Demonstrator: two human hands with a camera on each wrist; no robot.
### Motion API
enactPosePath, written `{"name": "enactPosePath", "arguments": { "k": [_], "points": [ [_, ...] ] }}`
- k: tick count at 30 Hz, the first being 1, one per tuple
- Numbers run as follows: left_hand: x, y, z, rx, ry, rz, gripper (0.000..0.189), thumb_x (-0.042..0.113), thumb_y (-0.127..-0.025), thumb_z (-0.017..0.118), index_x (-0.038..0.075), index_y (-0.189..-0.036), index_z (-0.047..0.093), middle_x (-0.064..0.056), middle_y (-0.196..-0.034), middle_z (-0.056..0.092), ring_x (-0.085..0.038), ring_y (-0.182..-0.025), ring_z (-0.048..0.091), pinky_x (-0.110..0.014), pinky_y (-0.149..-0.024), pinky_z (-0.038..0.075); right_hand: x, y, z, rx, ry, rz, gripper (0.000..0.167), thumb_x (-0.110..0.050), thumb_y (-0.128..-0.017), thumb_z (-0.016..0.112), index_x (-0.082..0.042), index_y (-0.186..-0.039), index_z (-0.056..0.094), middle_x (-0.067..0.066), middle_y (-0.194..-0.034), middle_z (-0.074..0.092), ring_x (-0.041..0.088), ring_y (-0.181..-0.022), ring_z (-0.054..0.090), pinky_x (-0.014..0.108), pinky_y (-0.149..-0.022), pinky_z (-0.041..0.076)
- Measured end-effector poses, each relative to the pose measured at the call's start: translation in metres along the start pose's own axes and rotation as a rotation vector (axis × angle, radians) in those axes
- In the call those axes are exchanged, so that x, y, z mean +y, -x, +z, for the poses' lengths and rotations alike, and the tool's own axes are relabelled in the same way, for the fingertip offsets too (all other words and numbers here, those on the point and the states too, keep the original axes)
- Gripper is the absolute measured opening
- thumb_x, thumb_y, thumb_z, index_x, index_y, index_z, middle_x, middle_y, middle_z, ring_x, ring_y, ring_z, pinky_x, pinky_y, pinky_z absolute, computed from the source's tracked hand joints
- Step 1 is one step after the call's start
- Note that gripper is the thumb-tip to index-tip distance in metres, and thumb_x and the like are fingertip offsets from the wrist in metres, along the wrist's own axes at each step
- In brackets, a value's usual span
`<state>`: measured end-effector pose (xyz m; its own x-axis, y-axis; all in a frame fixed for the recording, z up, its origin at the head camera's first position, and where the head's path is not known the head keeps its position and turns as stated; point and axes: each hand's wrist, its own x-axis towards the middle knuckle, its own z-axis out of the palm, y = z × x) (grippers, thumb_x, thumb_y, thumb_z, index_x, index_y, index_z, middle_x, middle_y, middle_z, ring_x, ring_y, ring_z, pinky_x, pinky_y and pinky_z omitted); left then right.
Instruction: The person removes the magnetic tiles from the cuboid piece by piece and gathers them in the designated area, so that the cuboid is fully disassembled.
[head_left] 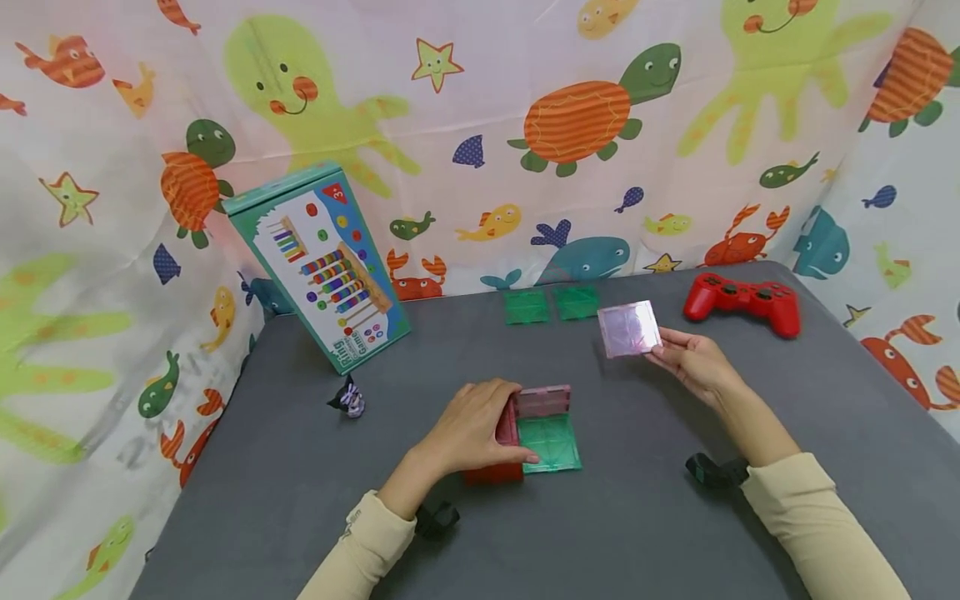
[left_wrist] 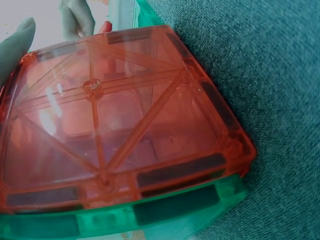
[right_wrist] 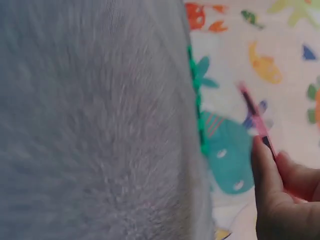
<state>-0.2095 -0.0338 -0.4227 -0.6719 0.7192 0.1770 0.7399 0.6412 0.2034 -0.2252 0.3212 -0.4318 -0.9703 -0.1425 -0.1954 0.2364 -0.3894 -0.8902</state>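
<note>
A pink tile (head_left: 628,330) is pinched by the right hand (head_left: 693,362), a red-and-green tile structure (head_left: 551,442) gripped by the left hand (head_left: 468,427); green tiles (head_left: 527,307) are set near the far edge of the tabletop (head_left: 600,525).

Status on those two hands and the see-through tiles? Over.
Left hand gripping tile structure. Right hand pinching pink tile, raised. Nothing visible between tile and structure; red controller beyond right hand.
</note>
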Motion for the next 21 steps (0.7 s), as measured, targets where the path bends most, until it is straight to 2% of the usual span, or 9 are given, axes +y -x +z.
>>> {"name": "enactPosePath", "arguments": {
  "k": [6, 11, 12, 14, 16, 18, 19, 21],
  "points": [
    [-0.002, 0.002, -0.002, -0.002, 0.016, -0.005, 0.086, 0.068, -0.066, 0.065, 0.011, -0.127, 0.047, 0.000, -0.118, 0.055, -0.013, -0.103, 0.052, -0.035, -0.091, 0.040, -0.005, -0.032, -0.012, 0.172, -0.159, 0.023, 0.067, 0.008, -0.090, 0.045, 0.003, -0.144, 0.005, -0.004, -0.083, 0.068, 0.006, -0.082, 0.065, 0.027, -0.088, 0.047],
    [-0.002, 0.001, -0.002, 0.008, 0.007, -0.002, 0.085, 0.068, -0.066, 0.066, 0.011, -0.126, 0.047, 0.001, -0.116, 0.055, -0.013, -0.100, 0.052, -0.034, -0.090, 0.040, -0.006, -0.054, -0.015, 0.312, -0.141, 0.016, 0.062, 0.012, -0.090, 0.041, 0.003, -0.144, 0.012, -0.006, -0.077, 0.066, 0.003, -0.075, 0.064, 0.025, -0.088, 0.045],
    [-0.002, 0.000, -0.001, 0.010, 0.006, 0.002, 0.085, 0.068, -0.066, 0.065, 0.011, -0.126, 0.047, 0.001, -0.115, 0.055, -0.013, -0.100, 0.052, -0.034, -0.090, 0.040, -0.006, -0.058, -0.015, 0.352, -0.123, 0.018, 0.061, 0.011, -0.089, 0.041, 0.003, -0.144, 0.015, -0.005, -0.082, 0.066, 0.002, -0.073, 0.064, 0.025, -0.086, 0.046],
    [-0.001, 0.000, -0.001, 0.013, 0.005, 0.004, 0.085, 0.069, -0.066, 0.065, 0.012, -0.126, 0.047, 0.001, -0.115, 0.055, -0.013, -0.099, 0.052, -0.034, -0.090, 0.040, -0.006, -0.065, -0.016, 0.425, -0.091, 0.028, 0.059, 0.011, -0.089, 0.041, 0.002, -0.143, 0.018, 0.002, -0.104, 0.066, -0.001, -0.070, 0.063, 0.023, -0.085, 0.046],
    [0.000, 0.000, 0.000, 0.014, 0.009, 0.007, 0.086, 0.069, -0.066, 0.065, 0.011, -0.126, 0.047, 0.001, -0.115, 0.055, -0.013, -0.099, 0.052, -0.035, -0.089, 0.040, -0.005, -0.071, -0.016, 0.500, -0.092, 0.041, 0.058, 0.011, -0.089, 0.041, 0.002, -0.143, 0.022, 0.009, -0.128, 0.054, -0.001, -0.069, 0.062, 0.023, -0.086, 0.046],
    [0.000, 0.000, 0.000, 0.012, 0.008, 0.008, 0.086, 0.069, -0.065, 0.065, 0.011, -0.127, 0.047, 0.001, -0.115, 0.056, -0.013, -0.099, 0.052, -0.035, -0.089, 0.040, -0.004, -0.077, -0.015, 0.580, -0.092, 0.049, 0.056, 0.009, -0.089, 0.043, 0.001, -0.142, 0.026, 0.011, -0.144, 0.035, -0.001, -0.070, 0.061, 0.023, -0.087, 0.045],
    [0.001, -0.001, 0.000, 0.010, 0.007, 0.006, 0.086, 0.069, -0.065, 0.065, 0.012, -0.127, 0.046, 0.001, -0.115, 0.056, -0.013, -0.100, 0.052, -0.035, -0.090, 0.040, -0.003, -0.081, -0.014, 0.616, -0.099, 0.048, 0.055, 0.009, -0.089, 0.045, 0.002, -0.141, 0.028, 0.012, -0.147, 0.030, 0.000, -0.073, 0.061, 0.023, -0.087, 0.045],
    [0.001, -0.001, 0.000, 0.006, 0.002, 0.007, 0.087, 0.069, -0.065, 0.065, 0.012, -0.127, 0.046, 0.001, -0.116, 0.056, -0.013, -0.100, 0.052, -0.035, -0.090, 0.040, -0.001, -0.087, -0.013, 0.689, -0.107, 0.039, 0.054, 0.008, -0.087, 0.048, 0.003, -0.139, 0.033, 0.014, -0.146, 0.033, 0.002, -0.079, 0.061, 0.024, -0.086, 0.045]
  ]
}}
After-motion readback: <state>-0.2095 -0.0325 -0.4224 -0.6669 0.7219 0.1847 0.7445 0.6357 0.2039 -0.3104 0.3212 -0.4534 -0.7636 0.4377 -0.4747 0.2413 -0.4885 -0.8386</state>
